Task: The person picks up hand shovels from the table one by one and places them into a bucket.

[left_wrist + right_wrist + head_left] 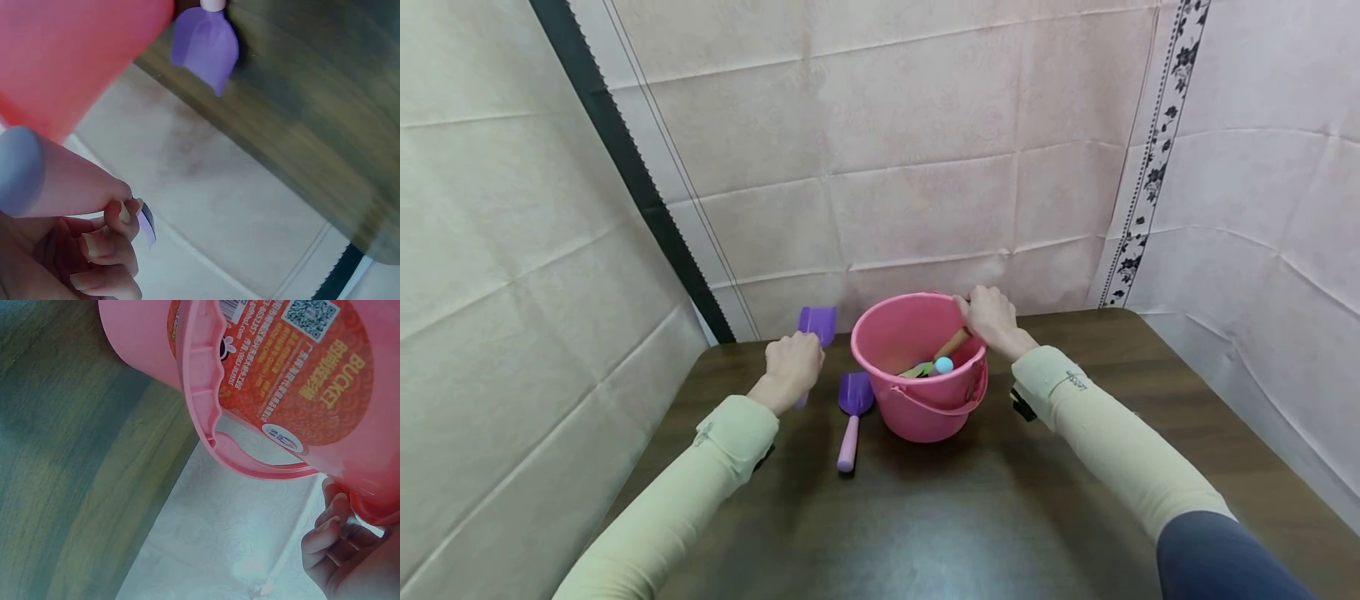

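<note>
**A:** What writing can you read on the pink bucket (925, 392)?

**B:** In the right wrist view its orange-red label (312, 369) carries the word "BUCKET" in yellow capitals, running sideways, with large yellow Chinese characters beside it that I can't make out. There is a QR code near the top edge and rows of small white print, too small to read. A little oval badge sits at the label's lower end. The sleeve (1078, 385) on the right forearm bears a small dark word, too tiny to read.

**A:** Where does the bucket stand?

**B:** Upright on the dark wood bench (1075, 500), near its back edge, just before the pale cloth backdrop. Its pink handle (936, 406) hangs down against the front wall. Inside lie a few toys: a wooden-looking handle, something green and a light blue ball-shaped end.

**A:** And the hands?

**B:** The right hand (992, 321) grasps the bucket's far right rim, fingers curled over the edge. The left hand (792, 367) is clenched round the handle of a purple scoop (817, 323), whose blade sticks out beyond the knuckles, left of the bucket.

**A:** Anything else on the bench?

**B:** A small purple shovel (853, 408) with a pink handle lies flat just left of the bucket's base, between the bucket and the left hand.
</note>
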Motion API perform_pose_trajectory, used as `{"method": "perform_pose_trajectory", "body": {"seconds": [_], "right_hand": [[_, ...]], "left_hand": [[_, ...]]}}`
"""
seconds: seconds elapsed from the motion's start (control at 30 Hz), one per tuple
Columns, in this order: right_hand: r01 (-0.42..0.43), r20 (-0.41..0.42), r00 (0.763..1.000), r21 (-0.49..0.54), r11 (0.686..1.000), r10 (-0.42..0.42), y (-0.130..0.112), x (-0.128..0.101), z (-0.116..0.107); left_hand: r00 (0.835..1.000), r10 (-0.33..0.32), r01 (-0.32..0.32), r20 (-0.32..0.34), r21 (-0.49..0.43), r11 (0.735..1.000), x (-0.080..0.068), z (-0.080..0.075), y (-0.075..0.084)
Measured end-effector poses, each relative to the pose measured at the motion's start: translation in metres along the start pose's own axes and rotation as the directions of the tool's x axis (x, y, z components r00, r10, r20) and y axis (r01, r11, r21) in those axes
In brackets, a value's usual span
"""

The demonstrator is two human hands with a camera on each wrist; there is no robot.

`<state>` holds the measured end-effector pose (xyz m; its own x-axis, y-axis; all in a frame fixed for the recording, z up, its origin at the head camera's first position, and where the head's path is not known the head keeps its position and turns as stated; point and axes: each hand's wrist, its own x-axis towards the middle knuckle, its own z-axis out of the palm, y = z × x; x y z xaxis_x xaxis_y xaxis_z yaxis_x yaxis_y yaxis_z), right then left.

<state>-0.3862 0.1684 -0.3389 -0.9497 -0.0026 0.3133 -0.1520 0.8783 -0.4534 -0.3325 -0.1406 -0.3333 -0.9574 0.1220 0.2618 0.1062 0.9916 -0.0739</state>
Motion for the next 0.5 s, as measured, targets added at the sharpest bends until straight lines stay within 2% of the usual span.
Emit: {"method": "perform_pose_trajectory", "body": {"seconds": [0.5], "right_hand": [[-0.005, -0.006, 1.000, -0.007, 1.000, 0.005, 0.000, 0.001, 0.001]], "left_hand": [[0.995, 0.097, -0.097, 0.003, 0.032, 0.995, 0.006, -0.035, 0.026]]}}
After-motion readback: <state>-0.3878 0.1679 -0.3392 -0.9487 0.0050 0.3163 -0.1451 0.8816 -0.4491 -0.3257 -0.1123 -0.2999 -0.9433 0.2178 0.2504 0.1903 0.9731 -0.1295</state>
